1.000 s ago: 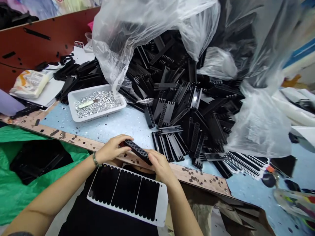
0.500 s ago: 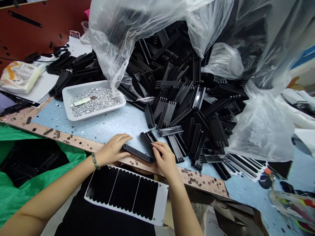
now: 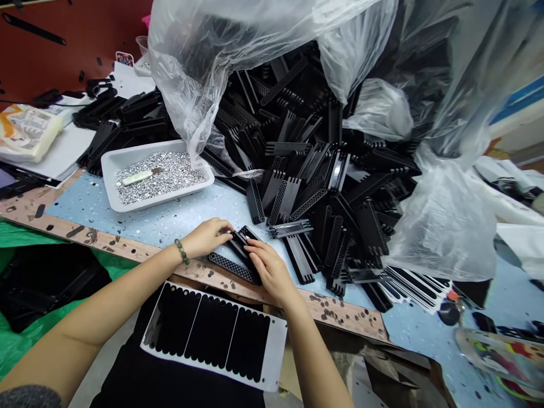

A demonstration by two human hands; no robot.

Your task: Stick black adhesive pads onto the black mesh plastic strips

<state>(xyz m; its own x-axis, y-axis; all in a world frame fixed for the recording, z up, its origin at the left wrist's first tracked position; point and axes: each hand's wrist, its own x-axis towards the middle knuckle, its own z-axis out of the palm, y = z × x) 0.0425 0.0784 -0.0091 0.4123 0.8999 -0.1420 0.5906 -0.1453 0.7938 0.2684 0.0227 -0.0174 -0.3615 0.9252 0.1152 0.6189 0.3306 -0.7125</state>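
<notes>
Between my hands, at the table's front edge, is a long black plastic strip part, tilted from upper left to lower right. My left hand, with a beaded bracelet at the wrist, has its thumb and fingers drawn together at the part's upper end. Lower down, the fingers of my right hand are bent over the same part and hide some of it. Just below lies another black strip with a lattice face. A further black part shows behind, mostly covered. On my lap rests a white sheet with black scalloped-edge stickers.
A white tray of small silvery pieces, with a pale-handled tool on top, stands at the left. Many black parts spill from a clear plastic bag. White-edged black strips and a key-like bundle lie right.
My left hand has moved up and right, from beside the lower lattice strip to the upper end of the part. My right hand has shifted slightly left, and the part now shows a different face.
</notes>
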